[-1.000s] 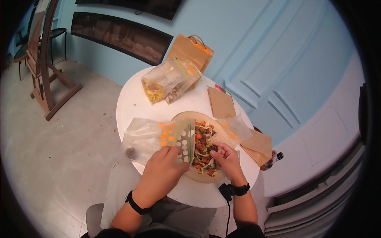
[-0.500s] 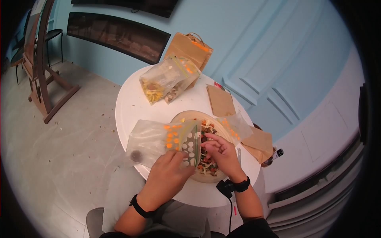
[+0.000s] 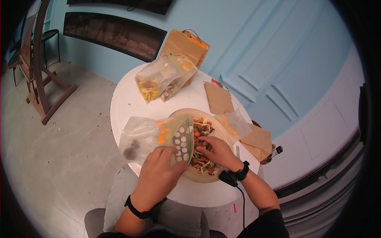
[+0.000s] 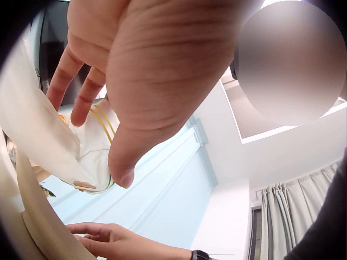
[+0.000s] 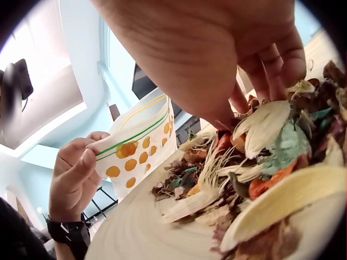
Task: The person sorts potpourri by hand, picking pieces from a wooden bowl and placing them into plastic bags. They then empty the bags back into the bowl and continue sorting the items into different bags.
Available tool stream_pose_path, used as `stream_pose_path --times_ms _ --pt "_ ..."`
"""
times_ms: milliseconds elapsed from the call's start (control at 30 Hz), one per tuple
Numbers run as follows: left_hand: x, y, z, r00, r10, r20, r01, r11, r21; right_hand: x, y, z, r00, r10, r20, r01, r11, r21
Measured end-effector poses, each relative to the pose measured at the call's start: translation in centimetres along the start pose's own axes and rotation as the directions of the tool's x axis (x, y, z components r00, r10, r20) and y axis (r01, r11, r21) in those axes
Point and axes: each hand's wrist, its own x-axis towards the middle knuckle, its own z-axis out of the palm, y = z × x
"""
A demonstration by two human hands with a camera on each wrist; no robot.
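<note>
My left hand [image 3: 160, 170] pinches the mouth edge of a clear zip bag [image 3: 137, 139] with orange and white dots, a dark roundish lump at its far end. In the right wrist view, the bag's green zip line shows by the left thumb, and its mouth stands partly open. Beside it, a round pale plate [image 3: 206, 180] bears a heap of dried potpourri [image 3: 204, 127] in red, orange, green and cream pieces. My right hand [image 3: 220, 152] reaches down into this heap, thumb apart from bent fingers [image 5: 265, 65]. Its fingertips are partly hidden among the petals.
Behind the plate, filled zip bags [image 3: 152, 79] lean by a brown paper bag [image 3: 184, 45]. Flat brown paper [image 3: 218, 98], another dotted bag [image 3: 234, 125] and a paper packet [image 3: 256, 142] lie to the right. A dark-capped bottle [image 3: 277, 151] stands past the table's right edge.
My right hand has moved from the plate's right side towards the bag's mouth, then down into the potpourri. The bag shifted right, then back left, with my left hand still pinching it.
</note>
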Motion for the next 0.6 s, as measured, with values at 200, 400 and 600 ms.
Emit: stream_pose_path --times_ms 200,400,600 --pt "0.1 0.1 0.1 1.000 -0.001 0.002 0.001 1.000 -0.003 0.6 0.9 -0.7 0.998 0.035 0.050 -0.037 0.999 0.039" --pt "0.0 0.2 0.5 1.000 -0.020 0.003 0.020 0.999 -0.027 -1.2 -0.4 -3.1 0.968 0.235 0.085 -0.249 0.895 0.369" --pt "0.2 -0.1 1.2 1.000 -0.025 0.012 0.026 0.999 -0.034 -0.9 -4.2 -3.8 0.995 0.065 0.079 -0.099 0.798 0.594"
